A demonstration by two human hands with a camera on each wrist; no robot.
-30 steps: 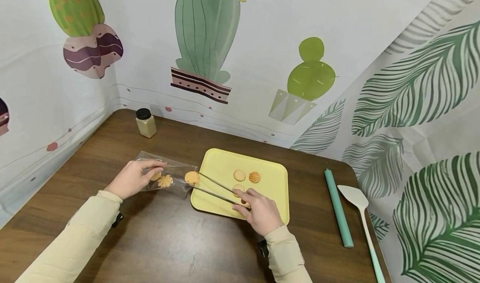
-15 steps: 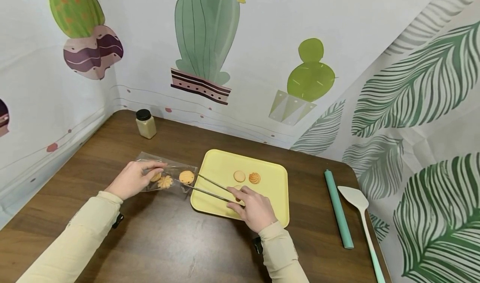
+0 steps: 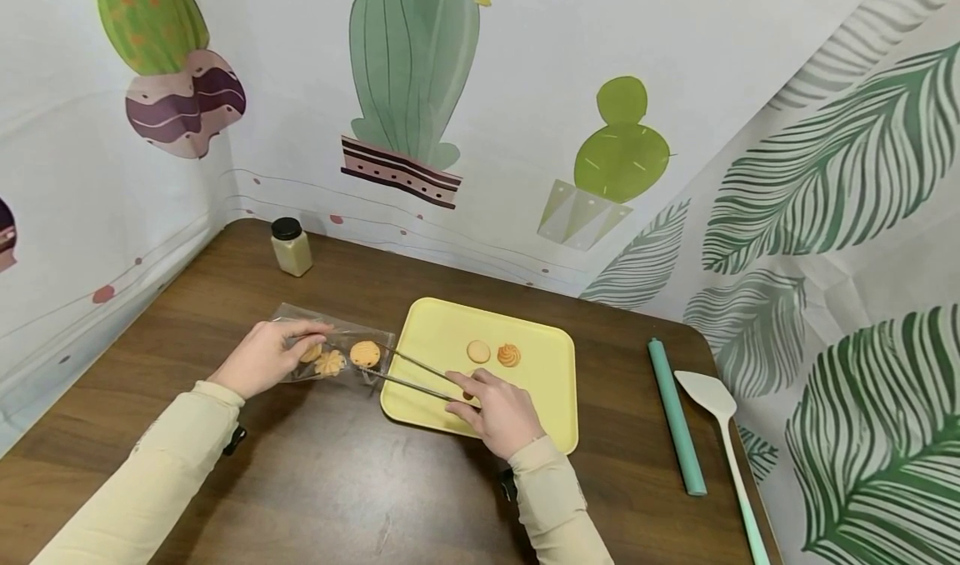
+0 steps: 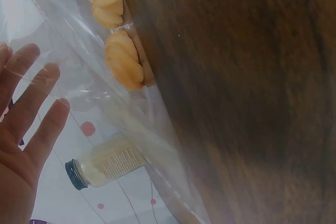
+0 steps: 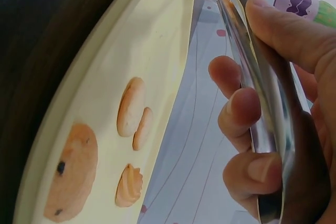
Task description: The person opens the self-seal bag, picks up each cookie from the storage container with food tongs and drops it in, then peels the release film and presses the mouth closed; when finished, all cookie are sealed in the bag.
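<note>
My left hand (image 3: 258,357) pinches the upper edge of a clear plastic bag (image 3: 300,312) between thumb and fingers. Two swirled cookies (image 4: 123,59) show inside the bag in the left wrist view. My right hand (image 3: 501,415) grips metal tongs (image 3: 414,387), which reach left across the tray's rim. Between the tongs' tips sits a round cookie (image 3: 365,354) with dark specks, within the outline of the bag's right end. A yellow tray (image 3: 442,319) lies below the tongs. It bears a plain round cookie (image 3: 478,351), a swirled cookie (image 3: 509,355) and a speckled one (image 5: 73,174), partly hidden by my right hand.
A square jar (image 3: 292,250) with a black lid stands at the table's back left. Along the right side lie a green rod (image 3: 677,419) and a spatula (image 3: 708,392) with a white head and pale green handle. Patterned cloth rises behind the table (image 3: 337,482).
My right hand has moved left with the tongs, carrying the speckled cookie from the bag's right edge further over the bag's right end. The left hand keeps its place.
</note>
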